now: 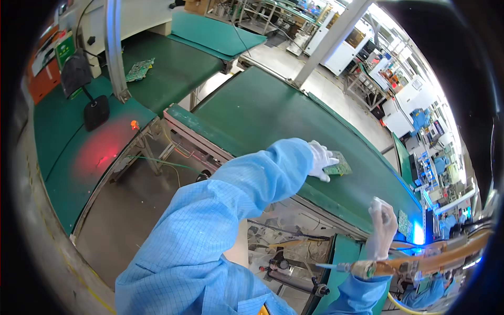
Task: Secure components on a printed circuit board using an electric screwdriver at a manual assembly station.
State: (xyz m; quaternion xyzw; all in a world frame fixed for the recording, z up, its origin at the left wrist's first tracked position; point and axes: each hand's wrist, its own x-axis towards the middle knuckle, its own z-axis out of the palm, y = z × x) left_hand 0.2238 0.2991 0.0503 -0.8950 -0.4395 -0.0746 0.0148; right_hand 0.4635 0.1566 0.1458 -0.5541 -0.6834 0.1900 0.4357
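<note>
My left hand (321,160), in a white glove, reaches across the dark green conveyor belt (252,110) and grips the left edge of a green circuit board (339,164). The board lies at the belt's surface, with its far side uncovered. My right hand (382,226), also gloved, is raised near the belt's close edge, apart from the board. Its fingers are curled in, and nothing shows in them. Another circuit board (404,223) sits farther right on the belt, beside a bright blue light.
An orange-brown hose with a pale-blue nozzle (336,266) crosses my right wrist. More boards (140,70) lie on the belt at the far left. A metal post (331,44) rises behind the belt. A red light spot (100,157) falls on the left green table.
</note>
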